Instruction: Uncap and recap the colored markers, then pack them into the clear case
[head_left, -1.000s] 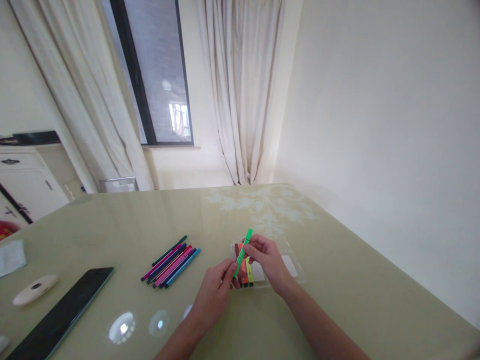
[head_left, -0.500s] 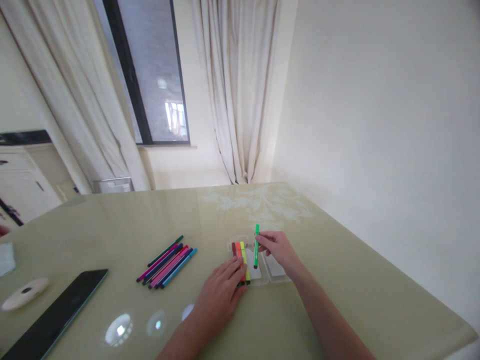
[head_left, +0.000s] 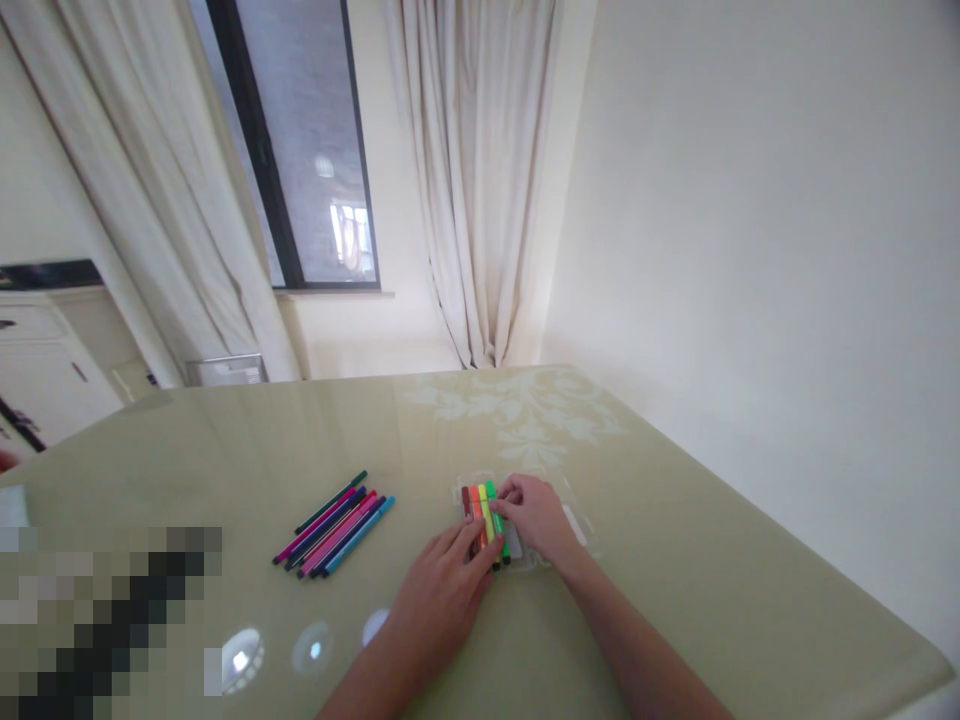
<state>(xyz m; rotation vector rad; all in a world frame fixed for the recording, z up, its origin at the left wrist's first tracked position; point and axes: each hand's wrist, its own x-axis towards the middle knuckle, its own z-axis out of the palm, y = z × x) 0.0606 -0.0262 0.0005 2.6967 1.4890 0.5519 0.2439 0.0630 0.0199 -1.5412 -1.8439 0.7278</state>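
A clear plastic case (head_left: 592,540) lies unfolded on the table, with brown, orange and yellow markers side by side in its left part. Along their right side lies a bright green marker (head_left: 491,490), cap pointing away from me. The fingers of my right hand (head_left: 534,510) are pinched at the green marker's upper part. My left hand (head_left: 450,575) rests with its fingers stretched over the lower ends of the brown marker (head_left: 466,495), the orange marker (head_left: 474,493) and the yellow marker (head_left: 484,500), partly hiding them.
To the left, a loose pile of felt-tip pens (head_left: 334,530) in pink, navy, blue and dark green lies on the glossy table (head_left: 225,450). The lower left corner is pixelated. A wall (head_left: 750,250) runs along the right edge, with a curtain (head_left: 480,180) behind the table.
My right hand has lowered the green marker into the case, leftward beside the yellow one. My left hand stays over the markers.
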